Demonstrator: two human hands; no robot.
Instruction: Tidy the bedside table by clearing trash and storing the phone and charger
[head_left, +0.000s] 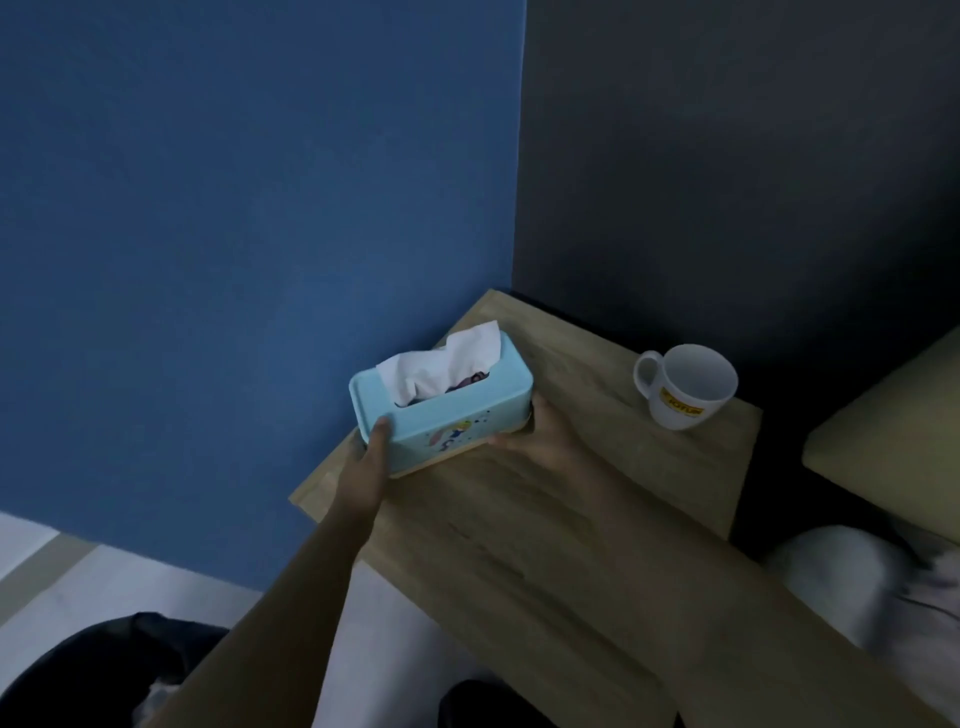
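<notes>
You grip the tissue box (441, 402) by its two short ends, left hand (371, 449) and right hand (540, 434) closed on it, at the bedside table's (571, 519) back-left corner. It looks light, rigid and smooth; hold low.

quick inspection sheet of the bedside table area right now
surface: wooden bedside table, mostly bare
job's things: phone and charger, nothing seen; trash on the table, nothing seen
clutter: light blue tissue box with a white tissue sticking out; empty white mug near the right edge
grippers: left hand and right hand grip the tissue box at opposite ends
cables: nothing seen
surroundings: blue wall, dark wall, bed to the right, dark bin on the floor
</notes>
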